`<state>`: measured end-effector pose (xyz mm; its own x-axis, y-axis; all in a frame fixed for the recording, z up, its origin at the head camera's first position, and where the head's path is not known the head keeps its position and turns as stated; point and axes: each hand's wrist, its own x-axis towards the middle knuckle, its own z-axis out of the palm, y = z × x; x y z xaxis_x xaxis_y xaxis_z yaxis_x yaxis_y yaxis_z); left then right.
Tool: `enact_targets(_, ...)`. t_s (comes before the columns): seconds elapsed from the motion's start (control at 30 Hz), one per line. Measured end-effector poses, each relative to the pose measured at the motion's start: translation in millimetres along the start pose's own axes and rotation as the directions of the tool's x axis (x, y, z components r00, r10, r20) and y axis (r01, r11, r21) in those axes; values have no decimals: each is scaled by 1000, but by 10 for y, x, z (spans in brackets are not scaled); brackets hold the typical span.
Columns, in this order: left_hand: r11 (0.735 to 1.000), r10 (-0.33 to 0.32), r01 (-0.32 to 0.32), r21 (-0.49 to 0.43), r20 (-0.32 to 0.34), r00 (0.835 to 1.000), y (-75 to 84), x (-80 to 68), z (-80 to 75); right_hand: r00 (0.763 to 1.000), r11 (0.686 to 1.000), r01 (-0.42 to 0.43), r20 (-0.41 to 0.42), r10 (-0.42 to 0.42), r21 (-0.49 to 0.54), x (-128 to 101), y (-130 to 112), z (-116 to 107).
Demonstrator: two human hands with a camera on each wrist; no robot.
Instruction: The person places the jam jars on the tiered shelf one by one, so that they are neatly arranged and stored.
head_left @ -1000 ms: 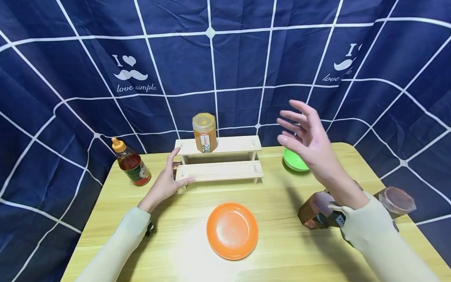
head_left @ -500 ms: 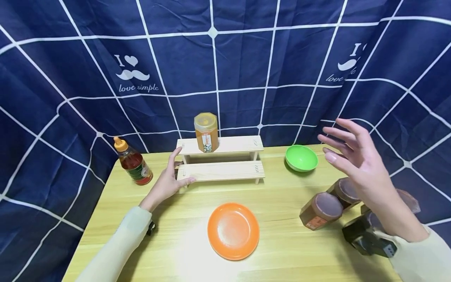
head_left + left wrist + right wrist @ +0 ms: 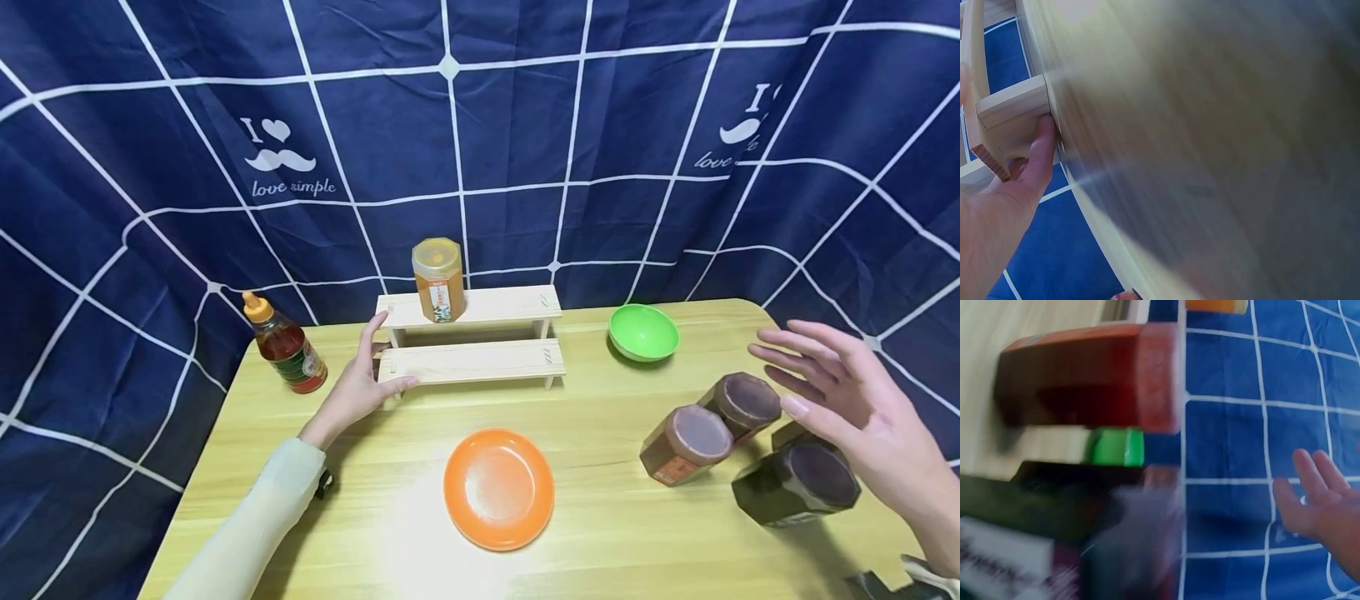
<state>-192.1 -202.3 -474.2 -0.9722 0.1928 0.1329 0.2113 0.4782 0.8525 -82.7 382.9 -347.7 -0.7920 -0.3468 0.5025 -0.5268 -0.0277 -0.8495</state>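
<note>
My left hand (image 3: 358,385) holds the left end of a two-step wooden shelf (image 3: 472,361): the thumb lies at the lower step's front and the fingers run up its side. The left wrist view shows that thumb (image 3: 1038,159) hooked against the shelf's leg (image 3: 1013,122). A honey jar (image 3: 438,280) with a yellow lid stands on the top step. My right hand (image 3: 843,392) hovers with spread fingers, holding nothing, just above three dark jars lying on their sides (image 3: 686,444) (image 3: 742,404) (image 3: 798,485). The right wrist view is blurred and shows a brown jar (image 3: 1085,375) and the fingers (image 3: 1325,500).
An orange plate (image 3: 498,488) lies at the middle of the wooden table (image 3: 600,550). A green bowl (image 3: 643,332) sits at the back right, and a sauce bottle (image 3: 287,346) with an orange cap stands at the back left. A blue checked curtain (image 3: 525,125) hangs behind.
My right hand has swung right and down, from in front of the green bowl to above the dark jars. The left hand has stayed on the shelf.
</note>
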Motion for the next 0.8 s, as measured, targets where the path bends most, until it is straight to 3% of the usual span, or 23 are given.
enact_targets(0.1,1000,-3,3,1,-1,1000,4,-5,-9,1000,1000,-2,6,2,-17,-154,63,-84)
enact_targets(0.13,1000,-2,2,1,-1,1000,4,-7,-9,1000,998,-27,-10,26,-61,-208,64,-98)
enact_targets(0.3,1000,3,-3,11,-2,1000,-1,-8,-6,998,997,-24,-57,20,-79,-493,169,-207)
enact_targets(0.63,1000,-4,4,9,-1,1000,-1,-12,-10,995,996,43,-88,-49,-79,-886,402,-394)
enact_targets(0.8,1000,0,0,21,2,1000,10,-6,-5,991,961,-94,-113,67,-259,-1060,439,-421)
